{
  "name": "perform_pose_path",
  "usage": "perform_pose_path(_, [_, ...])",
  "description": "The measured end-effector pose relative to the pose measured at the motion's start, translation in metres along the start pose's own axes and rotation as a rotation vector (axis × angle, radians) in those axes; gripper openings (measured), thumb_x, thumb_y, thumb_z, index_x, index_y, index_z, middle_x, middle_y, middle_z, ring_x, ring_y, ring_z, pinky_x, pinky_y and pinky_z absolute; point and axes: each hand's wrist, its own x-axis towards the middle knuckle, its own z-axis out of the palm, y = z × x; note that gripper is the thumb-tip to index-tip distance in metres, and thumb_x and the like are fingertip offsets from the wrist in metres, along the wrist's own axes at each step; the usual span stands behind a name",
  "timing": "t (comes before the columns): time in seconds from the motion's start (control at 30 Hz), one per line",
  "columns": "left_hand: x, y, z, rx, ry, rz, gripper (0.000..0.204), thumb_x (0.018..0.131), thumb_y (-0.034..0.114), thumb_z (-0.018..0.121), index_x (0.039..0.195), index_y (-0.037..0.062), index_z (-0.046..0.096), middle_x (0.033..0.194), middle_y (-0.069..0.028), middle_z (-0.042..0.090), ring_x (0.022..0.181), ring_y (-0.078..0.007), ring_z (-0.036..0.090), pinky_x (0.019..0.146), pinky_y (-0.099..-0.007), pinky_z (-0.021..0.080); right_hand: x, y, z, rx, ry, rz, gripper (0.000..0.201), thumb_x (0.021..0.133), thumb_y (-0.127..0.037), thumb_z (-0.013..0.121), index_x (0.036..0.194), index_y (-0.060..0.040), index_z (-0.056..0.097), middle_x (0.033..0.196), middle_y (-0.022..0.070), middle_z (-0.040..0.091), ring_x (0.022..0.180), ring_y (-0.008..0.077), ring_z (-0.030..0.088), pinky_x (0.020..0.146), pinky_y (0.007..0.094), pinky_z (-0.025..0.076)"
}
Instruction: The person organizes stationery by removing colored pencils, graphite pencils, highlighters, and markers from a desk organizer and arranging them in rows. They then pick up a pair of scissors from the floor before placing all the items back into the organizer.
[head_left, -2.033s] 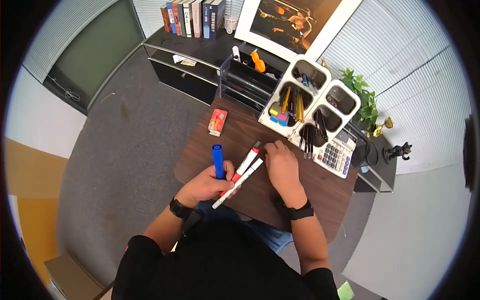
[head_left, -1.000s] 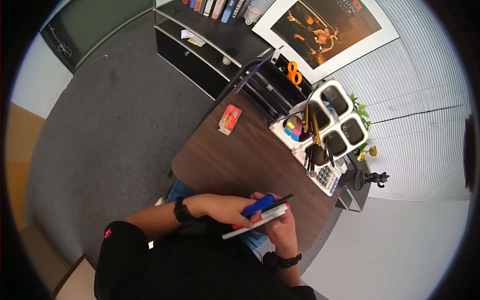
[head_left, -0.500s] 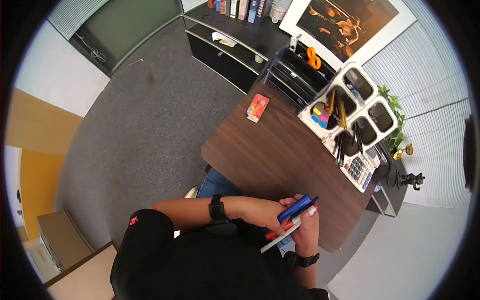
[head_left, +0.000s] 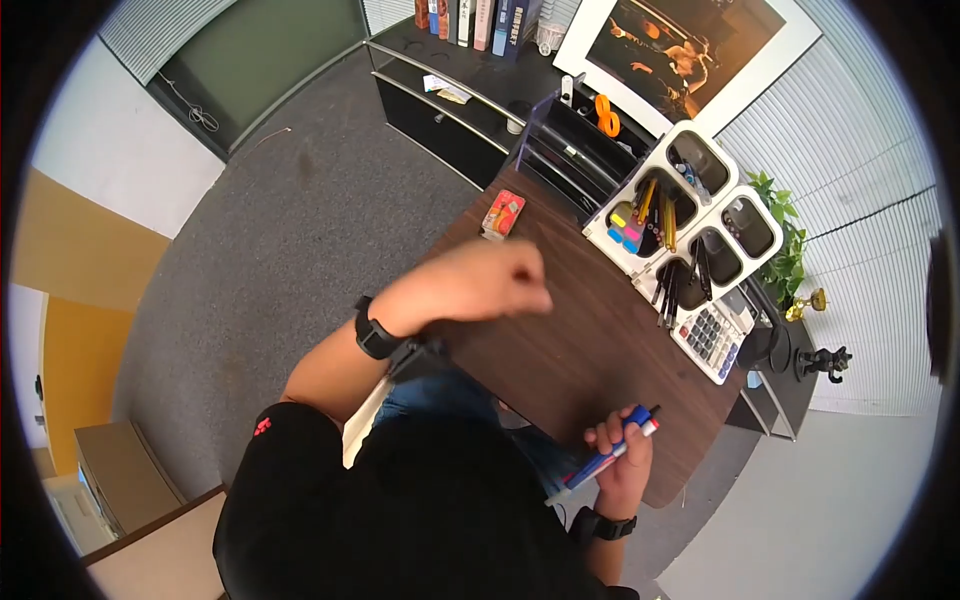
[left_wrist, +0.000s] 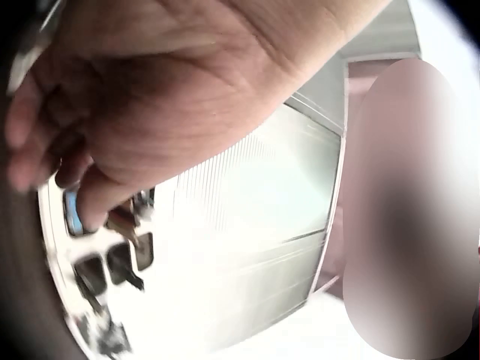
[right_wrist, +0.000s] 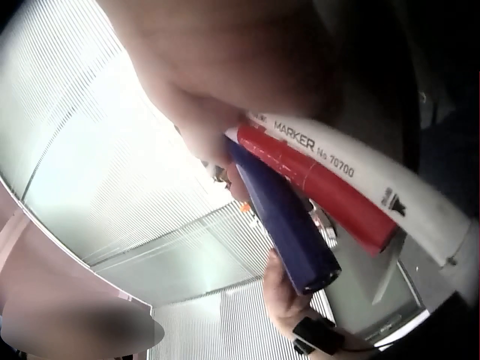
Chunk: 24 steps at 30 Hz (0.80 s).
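Observation:
My right hand grips a bundle of markers near the table's front right edge. In the right wrist view the bundle shows a blue marker, a red-capped marker and a white marker lettered "MARKER". Blurred by motion, my left hand passes over the left part of the table with nothing in it. Its fingers hang loosely bent in the left wrist view. Just beyond that hand lies a small red box with an orange picture on it.
A white organizer with pencils, black pens and sticky tabs stands at the table's back right, beside a calculator. Black trays stand at the back edge, with orange scissors behind. The brown tabletop has a rounded left corner.
The markers, first in my left hand, then between both hands, are now in the right hand alone. My left hand has let go and moved up and left toward the red box.

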Motion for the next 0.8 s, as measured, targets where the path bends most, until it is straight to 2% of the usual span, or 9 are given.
perform_pose_path(0.07, [0.006, -0.014, -0.004, 0.453, 0.491, -0.195, 0.042, 0.089, 0.041, 0.073, 0.105, 0.0027, 0.064, 0.105, -0.0189, 0.069, 0.098, -0.0385, 0.068, 0.08, -0.0464, 0.054, -0.002, -0.012, -0.02, -0.007, -0.029, -0.04, 0.027, 0.097, -0.024, 0.067, 0.113, -0.0067, 0.055, 0.078, 0.0035, 0.053, 0.068, 0.0169, 0.055, 0.079, 0.0421, 0.053])
perform_pose_path(0.1, [0.01, -0.018, -0.004, 0.456, 0.495, -0.191, 0.042, 0.089, 0.041, 0.073, 0.105, 0.0027, 0.064, 0.105, -0.0189, 0.069, 0.098, -0.0385, 0.068, 0.08, -0.0464, 0.054, -0.001, -0.013, -0.027, -0.006, -0.032, -0.044, 0.027, 0.097, -0.024, 0.067, 0.113, -0.0067, 0.055, 0.078, 0.0035, 0.053, 0.068, 0.0169, 0.055, 0.079, 0.0421, 0.053])
perform_pose_path(0.17, [0.024, -0.032, -0.004, 0.577, 0.508, -0.362, 0.049, 0.087, 0.043, 0.073, 0.11, 0.002, 0.062, 0.11, -0.0213, 0.067, 0.101, -0.0405, 0.067, 0.085, -0.0488, 0.054, 0.0, -0.013, -0.039, -0.002, 0.109, -0.043, 0.027, 0.097, -0.024, 0.067, 0.113, -0.0067, 0.055, 0.079, 0.0032, 0.053, 0.071, 0.0169, 0.055, 0.079, 0.0417, 0.053])
perform_pose_path(0.23, [0.033, -0.039, 0.0, 0.529, 0.454, -0.386, 0.054, 0.087, 0.046, 0.073, 0.111, 0.0005, 0.06, 0.111, -0.0224, 0.066, 0.1, -0.0416, 0.067, 0.085, -0.0479, 0.055, -0.001, -0.011, -0.042, 0.074, 0.095, -0.042, 0.027, 0.096, -0.023, 0.068, 0.113, -0.0064, 0.055, 0.08, 0.003, 0.053, 0.073, 0.0171, 0.055, 0.079, 0.0415, 0.052])
perform_pose_path(0.43, [0.039, -0.049, 0.004, 0.565, 0.463, -0.284, 0.039, 0.086, 0.025, 0.073, 0.116, 0.0029, 0.061, 0.112, -0.0208, 0.063, 0.101, -0.0397, 0.066, 0.085, -0.0469, 0.055, 0.0, -0.007, -0.038, 0.045, 0.066, -0.101, 0.028, 0.096, -0.024, 0.068, 0.113, -0.0059, 0.055, 0.081, 0.0033, 0.054, 0.073, 0.0169, 0.054, 0.079, 0.0408, 0.051])
perform_pose_path(0.53, [0.035, -0.044, -0.01, 0.353, 0.623, -0.048, 0.04, 0.083, 0.006, 0.071, 0.122, 0.0043, 0.062, 0.105, -0.0172, 0.061, 0.095, -0.0333, 0.065, 0.084, -0.0425, 0.053, 0.0, -0.007, -0.041, 0.089, 0.073, -0.117, 0.028, 0.097, -0.024, 0.068, 0.113, -0.006, 0.055, 0.082, 0.0036, 0.054, 0.074, 0.0171, 0.055, 0.079, 0.0406, 0.051])
perform_pose_path(0.57, [0.037, -0.039, -0.015, 0.357, 0.619, -0.045, 0.04, 0.083, 0.006, 0.071, 0.122, 0.0043, 0.062, 0.105, -0.0172, 0.061, 0.095, -0.0333, 0.065, 0.084, -0.0425, 0.053, 0.0, -0.007, -0.042, 0.094, 0.071, -0.117, 0.028, 0.097, -0.024, 0.068, 0.113, -0.006, 0.055, 0.082, 0.0037, 0.054, 0.074, 0.0172, 0.055, 0.079, 0.0406, 0.051])
perform_pose_path(0.67, [0.045, -0.027, -0.028, 0.247, 0.726, 0.209, 0.039, 0.083, -0.003, 0.071, 0.12, 0.0037, 0.062, 0.105, -0.0137, 0.06, 0.091, -0.0278, 0.064, 0.083, -0.036, 0.053, 0.002, -0.008, -0.038, 0.085, 0.064, -0.116, 0.027, 0.098, -0.025, 0.067, 0.114, -0.0064, 0.054, 0.082, 0.0029, 0.053, 0.074, 0.0158, 0.053, 0.079, 0.0391, 0.05])
perform_pose_path(0.8, [0.063, -0.001, -0.037, 0.297, 0.754, 0.313, 0.038, 0.083, -0.002, 0.071, 0.119, 0.004, 0.062, 0.108, -0.013, 0.06, 0.094, -0.0306, 0.065, 0.084, -0.0378, 0.053, 0.002, -0.007, -0.04, 0.099, 0.072, -0.119, 0.028, 0.096, -0.024, 0.069, 0.113, -0.0057, 0.056, 0.083, 0.0042, 0.056, 0.076, 0.0181, 0.056, 0.08, 0.041, 0.051])
